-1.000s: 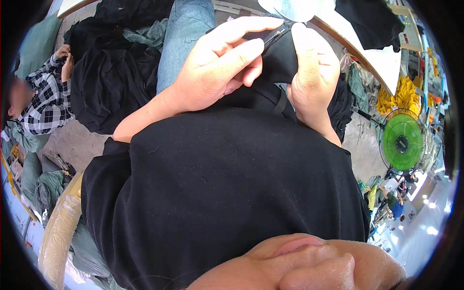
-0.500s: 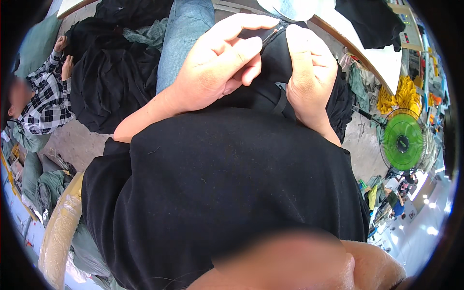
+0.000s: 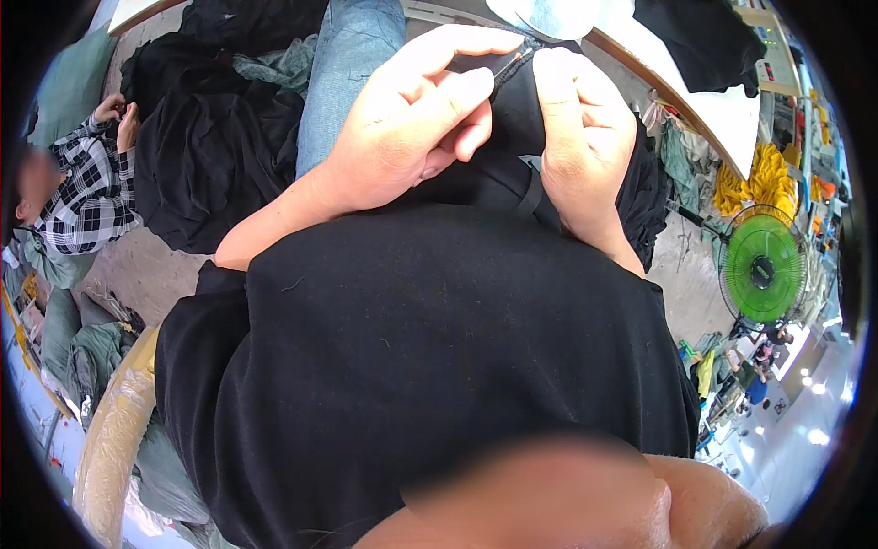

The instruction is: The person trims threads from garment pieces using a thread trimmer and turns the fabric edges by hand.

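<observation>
Slanting away rightward from my left hand, whose grip I cannot tell, the narrow edge of soft black fabric nears my fabric-pinching right hand.

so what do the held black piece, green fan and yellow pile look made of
Black piece: probably cloth, matte, as it bends softly and shows little shine.
Green fan: likely smooth plastic, from its even green colour, with thin outer ribs suggesting metal wire.
Yellow pile: seemingly matte fabric, from its bunched folds; weave too small to tell.
</observation>
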### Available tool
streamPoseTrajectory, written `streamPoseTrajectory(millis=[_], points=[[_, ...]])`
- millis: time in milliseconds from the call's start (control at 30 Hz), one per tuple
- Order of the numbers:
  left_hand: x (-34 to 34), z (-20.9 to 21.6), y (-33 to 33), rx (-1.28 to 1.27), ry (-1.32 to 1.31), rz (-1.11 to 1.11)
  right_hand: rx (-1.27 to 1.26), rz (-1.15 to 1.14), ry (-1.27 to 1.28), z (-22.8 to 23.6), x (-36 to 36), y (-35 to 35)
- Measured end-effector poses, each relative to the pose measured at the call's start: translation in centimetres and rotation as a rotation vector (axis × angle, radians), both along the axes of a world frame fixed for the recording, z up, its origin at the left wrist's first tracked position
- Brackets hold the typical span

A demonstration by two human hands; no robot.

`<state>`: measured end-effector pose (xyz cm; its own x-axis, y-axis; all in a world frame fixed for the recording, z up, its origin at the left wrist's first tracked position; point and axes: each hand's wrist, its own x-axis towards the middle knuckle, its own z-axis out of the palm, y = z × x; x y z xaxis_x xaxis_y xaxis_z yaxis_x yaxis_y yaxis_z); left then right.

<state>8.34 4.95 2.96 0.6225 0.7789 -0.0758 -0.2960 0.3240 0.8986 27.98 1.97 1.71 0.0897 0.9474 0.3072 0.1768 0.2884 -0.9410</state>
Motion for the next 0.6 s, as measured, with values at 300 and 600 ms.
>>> streamPoseTrajectory(millis=[300, 600], points=[[0.2, -0.1, 0.2, -0.004, -0.031, 0.024, -0.139, 0.093, 0.005, 1.2, -0.3, -0.2], [-0.1, 0.6, 0.9, -0.162, -0.075, 0.045, -0.062, 0.23, -0.14, 1.7, -0.4, 0.3]])
